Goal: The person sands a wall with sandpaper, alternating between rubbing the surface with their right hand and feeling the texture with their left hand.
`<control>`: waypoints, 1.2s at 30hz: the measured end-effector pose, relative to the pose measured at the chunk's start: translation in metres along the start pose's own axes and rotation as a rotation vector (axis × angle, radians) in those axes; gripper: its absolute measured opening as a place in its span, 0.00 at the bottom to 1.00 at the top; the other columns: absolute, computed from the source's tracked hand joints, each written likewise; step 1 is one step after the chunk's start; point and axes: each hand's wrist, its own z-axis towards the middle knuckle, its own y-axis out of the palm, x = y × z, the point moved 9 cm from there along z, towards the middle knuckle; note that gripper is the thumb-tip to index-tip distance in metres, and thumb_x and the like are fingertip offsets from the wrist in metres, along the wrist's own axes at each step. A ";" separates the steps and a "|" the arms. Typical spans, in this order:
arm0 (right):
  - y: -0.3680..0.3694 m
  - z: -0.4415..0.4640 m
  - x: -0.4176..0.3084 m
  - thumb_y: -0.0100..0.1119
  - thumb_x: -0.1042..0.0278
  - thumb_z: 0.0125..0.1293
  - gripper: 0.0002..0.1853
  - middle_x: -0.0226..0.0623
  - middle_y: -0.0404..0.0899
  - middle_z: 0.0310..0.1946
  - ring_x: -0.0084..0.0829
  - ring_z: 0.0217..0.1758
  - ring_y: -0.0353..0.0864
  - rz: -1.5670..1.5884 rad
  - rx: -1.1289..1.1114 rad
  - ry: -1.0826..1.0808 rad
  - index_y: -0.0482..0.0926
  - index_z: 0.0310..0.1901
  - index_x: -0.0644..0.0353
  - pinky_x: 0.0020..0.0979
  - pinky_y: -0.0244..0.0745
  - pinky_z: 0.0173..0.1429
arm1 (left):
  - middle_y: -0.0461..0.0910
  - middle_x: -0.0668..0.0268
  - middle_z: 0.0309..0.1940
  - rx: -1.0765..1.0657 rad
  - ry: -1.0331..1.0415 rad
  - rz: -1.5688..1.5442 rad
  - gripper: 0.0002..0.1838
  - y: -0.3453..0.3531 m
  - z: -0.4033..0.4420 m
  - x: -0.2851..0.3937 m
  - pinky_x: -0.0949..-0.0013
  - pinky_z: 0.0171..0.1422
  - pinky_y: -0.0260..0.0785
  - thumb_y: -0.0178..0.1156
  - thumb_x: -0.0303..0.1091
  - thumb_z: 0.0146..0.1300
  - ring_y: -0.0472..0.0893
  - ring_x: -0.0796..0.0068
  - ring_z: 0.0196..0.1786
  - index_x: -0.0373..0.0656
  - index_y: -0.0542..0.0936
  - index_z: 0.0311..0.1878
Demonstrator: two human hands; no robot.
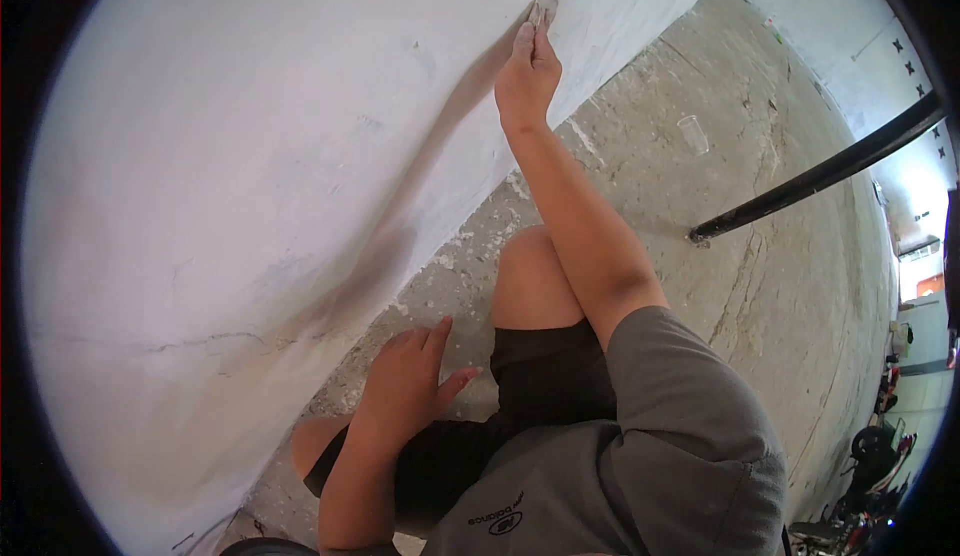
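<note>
My right hand is stretched out to the white wall, its fingers pinched on a small, flat, greyish-white piece. That piece lies against the wall surface; its exact kind is hard to make out. White dust or paste coats the fingertips. My left hand hovers near my knees, low by the wall, with fingers apart and nothing in it. A thin crack runs along the lower wall, and a few scuffs mark the plaster.
White specks cover the concrete floor along the wall's foot. A clear plastic cup lies there. To the right a black pole slants down to the floor. A motorcycle and clutter stand at the far right.
</note>
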 end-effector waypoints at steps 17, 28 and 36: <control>0.016 -0.053 -0.064 0.49 0.67 0.80 0.22 0.60 0.65 0.74 0.50 0.83 0.55 0.068 -0.202 -0.012 0.71 0.71 0.68 0.35 0.61 0.80 | 0.85 0.52 0.47 -0.012 -0.129 -0.109 0.33 0.020 -0.002 -0.011 0.58 0.56 0.76 0.71 0.45 0.65 0.85 0.55 0.50 0.35 0.76 0.68; 0.016 -0.050 -0.055 0.47 0.67 0.81 0.24 0.60 0.64 0.75 0.51 0.83 0.55 0.074 -0.141 0.045 0.69 0.71 0.72 0.37 0.58 0.82 | 0.85 0.51 0.49 0.022 -0.175 -0.116 0.30 0.019 -0.008 -0.013 0.55 0.57 0.76 0.65 0.49 0.70 0.85 0.52 0.52 0.35 0.77 0.66; 0.011 -0.027 -0.032 0.46 0.67 0.81 0.24 0.61 0.60 0.76 0.51 0.84 0.52 0.062 -0.069 0.083 0.68 0.71 0.72 0.37 0.54 0.84 | 0.85 0.51 0.49 0.032 -0.185 -0.130 0.29 0.017 -0.008 -0.019 0.55 0.57 0.76 0.64 0.49 0.71 0.85 0.51 0.52 0.36 0.78 0.65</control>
